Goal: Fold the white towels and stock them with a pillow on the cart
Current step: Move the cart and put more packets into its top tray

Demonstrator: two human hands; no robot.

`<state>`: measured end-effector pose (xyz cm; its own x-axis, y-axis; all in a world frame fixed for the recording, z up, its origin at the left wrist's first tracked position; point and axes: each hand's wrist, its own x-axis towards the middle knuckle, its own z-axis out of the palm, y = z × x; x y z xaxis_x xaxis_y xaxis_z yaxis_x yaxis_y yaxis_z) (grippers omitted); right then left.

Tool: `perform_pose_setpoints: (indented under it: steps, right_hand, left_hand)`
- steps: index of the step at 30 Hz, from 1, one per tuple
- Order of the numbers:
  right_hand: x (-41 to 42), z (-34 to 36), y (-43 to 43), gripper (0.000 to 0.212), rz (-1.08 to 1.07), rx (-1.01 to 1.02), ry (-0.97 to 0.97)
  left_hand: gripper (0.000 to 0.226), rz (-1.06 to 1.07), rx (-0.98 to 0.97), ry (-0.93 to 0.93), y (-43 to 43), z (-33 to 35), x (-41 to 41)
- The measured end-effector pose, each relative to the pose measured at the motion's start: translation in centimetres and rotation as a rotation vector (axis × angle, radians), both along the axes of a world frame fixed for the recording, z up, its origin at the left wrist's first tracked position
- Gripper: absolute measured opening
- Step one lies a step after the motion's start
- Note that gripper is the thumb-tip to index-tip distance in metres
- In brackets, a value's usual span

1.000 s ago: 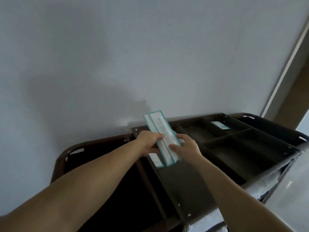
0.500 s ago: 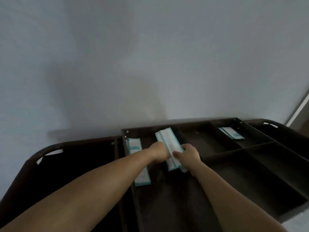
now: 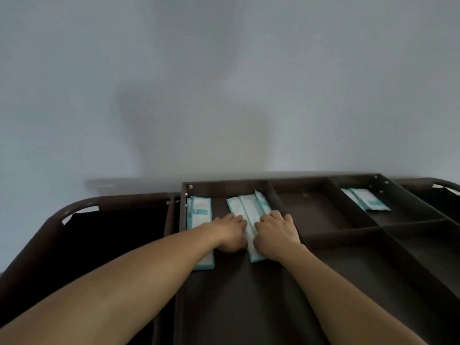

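Both hands are down in the big left compartment of the cart's (image 3: pixel 321 247) top tray: left hand (image 3: pixel 230 234) and right hand (image 3: pixel 276 235) press on a few white-and-teal packets (image 3: pixel 246 210) lying flat on the tray floor, fingers bent over them, but whether they grip I cannot tell. Another packet stack (image 3: pixel 200 212) sits against the tray's left wall, partly under the left forearm; two more packets (image 3: pixel 367 201) lie in the far right compartment. Towels and pillow out of view.
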<state>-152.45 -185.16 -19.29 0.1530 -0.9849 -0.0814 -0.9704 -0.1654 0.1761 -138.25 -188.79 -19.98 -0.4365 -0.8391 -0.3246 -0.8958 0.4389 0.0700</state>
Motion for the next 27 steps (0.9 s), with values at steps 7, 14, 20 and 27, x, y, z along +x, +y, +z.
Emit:
perform_pose_setpoints:
  steps: [7, 14, 20, 27]
  right_hand:
    - [-1.0, -0.4, 0.1, 0.046, -0.044, 0.054, -0.101]
    - [-1.6, -0.1, 0.3, 0.050, 0.022, 0.065, -0.149]
    - [1.5, 1.8, -0.2, 0.052, 0.060, 0.003, -0.214]
    - [13.2, 5.2, 2.3, 0.049, 0.237, -0.052, -0.245]
  left_hand:
    - [0.072, -0.021, 0.031, -0.016, 0.3, 0.9, 0.0]
    - [0.070, 0.001, -0.017, -0.027, 0.0, 1.4, -0.1]
    - [0.067, 0.074, -0.168, 0.015, 2.1, 4.6, 3.6]
    - [0.066, 0.282, -0.260, 0.056, 7.7, 7.6, 17.0]
